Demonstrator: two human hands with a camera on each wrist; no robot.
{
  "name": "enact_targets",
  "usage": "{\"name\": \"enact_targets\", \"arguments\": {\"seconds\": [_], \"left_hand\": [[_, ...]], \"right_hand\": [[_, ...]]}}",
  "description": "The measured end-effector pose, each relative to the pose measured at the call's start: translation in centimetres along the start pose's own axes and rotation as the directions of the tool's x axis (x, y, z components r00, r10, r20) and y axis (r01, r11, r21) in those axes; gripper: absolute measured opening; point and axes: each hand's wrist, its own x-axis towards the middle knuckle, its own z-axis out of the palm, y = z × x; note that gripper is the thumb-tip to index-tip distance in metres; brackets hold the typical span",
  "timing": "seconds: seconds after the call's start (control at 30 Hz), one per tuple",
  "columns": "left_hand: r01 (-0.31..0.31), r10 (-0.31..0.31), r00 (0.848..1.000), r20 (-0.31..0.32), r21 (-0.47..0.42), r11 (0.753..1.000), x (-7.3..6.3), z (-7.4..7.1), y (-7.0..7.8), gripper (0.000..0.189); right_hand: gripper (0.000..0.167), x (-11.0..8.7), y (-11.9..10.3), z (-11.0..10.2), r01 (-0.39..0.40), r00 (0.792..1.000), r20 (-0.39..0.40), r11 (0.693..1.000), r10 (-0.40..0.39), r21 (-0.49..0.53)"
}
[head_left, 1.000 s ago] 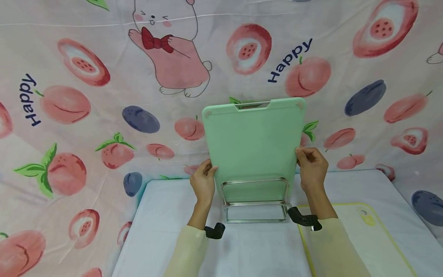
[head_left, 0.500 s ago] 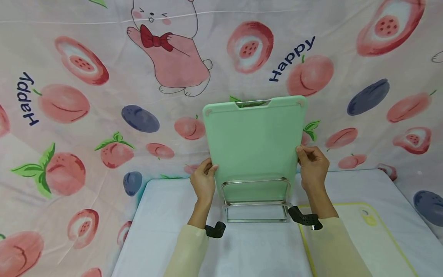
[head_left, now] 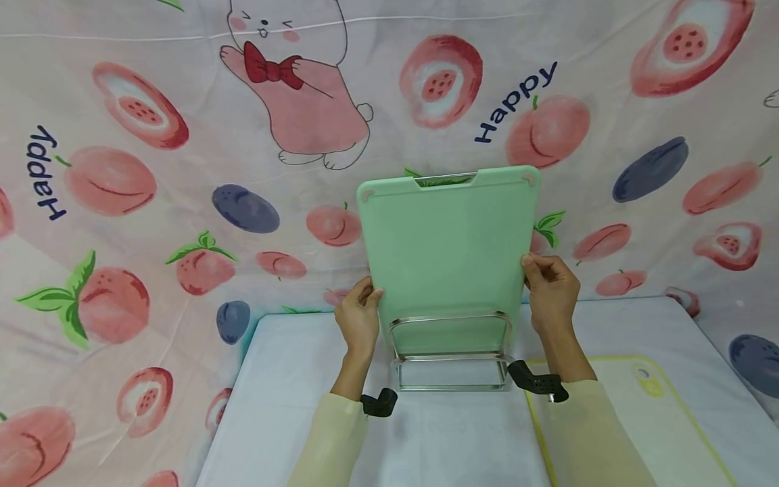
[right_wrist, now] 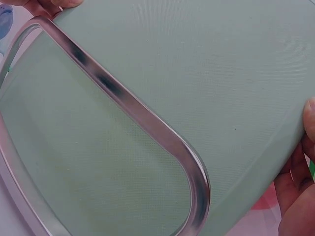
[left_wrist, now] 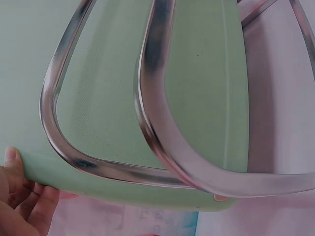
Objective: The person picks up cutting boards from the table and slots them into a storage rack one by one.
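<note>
In the head view, the metal rack [head_left: 450,357] stands on the table [head_left: 462,439] and holds the lower part of the green cutting board [head_left: 450,250], which is upright behind the front hoop. Your left hand [head_left: 358,314] pinches the board's left edge; your right hand [head_left: 552,287] pinches its right edge, slightly higher. A thin metal bar [head_left: 446,179] spans the handle cutout at the top, and the corners are rounded. A white board [head_left: 660,426] with a yellow rim lies flat beside your right forearm. Behind, the fruit-printed cloth [head_left: 389,135] reads "Happy" twice, in dark blue, once turned on its side. In the left wrist view, note two smooth, shiny bent hoops crossing the board's face; your left thumb bears on that face, with fingers curled at the edge. In the right wrist view, the board shows a fine ribbed texture behind one rounded hoop; your right thumb presses the face at its edge, and your left fingertips show at upper left.
</note>
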Motion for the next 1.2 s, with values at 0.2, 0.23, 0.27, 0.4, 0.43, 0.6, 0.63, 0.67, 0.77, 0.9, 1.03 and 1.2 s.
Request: {"name": "enact_targets", "arguments": {"seconds": [0.2,0.23,0.27,0.4,0.43,0.6,0.63,0.67,0.77,0.9,1.03,1.2], "left_hand": [[0.017,-0.017,1.0,0.003,-0.003,1.0,0.0,0.0,0.1,0.025],[0.019,-0.019,1.0,0.006,-0.003,1.0,0.0,0.0,0.1,0.024],[0.023,-0.023,1.0,0.007,0.001,1.0,0.0,0.0,0.2,0.024],[0.036,-0.036,0.999,0.015,0.016,0.999,-0.1,0.0,0.6,0.021],[0.038,-0.039,0.999,0.015,0.02,0.999,-0.2,-0.1,0.7,0.019],[0.047,-0.047,0.998,0.033,-0.003,0.999,-0.7,-0.5,1.1,0.01],[0.053,-0.052,0.998,0.043,-0.018,0.998,-0.9,-0.6,1.2,0.011],[0.064,-0.062,0.996,0.058,-0.031,0.997,-1.1,-0.7,1.3,0.013],[0.114,-0.105,0.988,0.113,-0.075,0.991,-1.9,-1.1,1.6,0.025],[0.152,-0.13,0.982,0.14,-0.164,0.975,-2.9,-1.7,2.5,0.033],[0.157,-0.122,0.984,0.126,-0.325,0.933,-4.2,-2.7,4.4,0.032],[0.135,-0.055,0.983,0.175,-0.487,0.863,-7.4,-3.5,6.6,0.028]], "right_hand": [[0.011,0.0,0.1,0.0,0.012,1.0,-0.012,1.0,-0.013,-0.012],[0.01,0.0,0.1,0.1,0.016,1.0,-0.017,1.0,-0.016,-0.009],[0.011,0.0,0.2,0.1,0.019,1.0,-0.023,1.0,-0.019,-0.005],[0.008,-0.4,-0.2,0.3,0.018,0.998,-0.056,1.0,-0.018,-0.007],[0.006,-0.6,-0.3,0.3,0.011,0.998,-0.063,1.0,-0.013,-0.02],[0.016,-1.3,-1.8,0.2,-0.1,0.994,-0.055,0.983,0.093,-0.153],[0.02,-1.5,-2.2,0.1,-0.137,0.99,-0.043,0.974,0.131,-0.181],[0.024,-1.6,-2.6,-0.1,-0.175,0.985,-0.031,0.963,0.172,-0.206],[0.032,-2.2,-3.9,-0.6,-0.258,0.963,0.018,0.938,0.269,-0.232],[0.038,-2.9,-5.1,-1.5,-0.239,0.959,0.096,0.942,0.267,-0.235],[0.034,-4.1,-5.7,-3.0,-0.186,0.959,0.179,0.963,0.221,-0.194],[0.026,-6.4,-5.9,-5.4,-0.181,0.954,0.205,0.964,0.22,-0.194]]}}
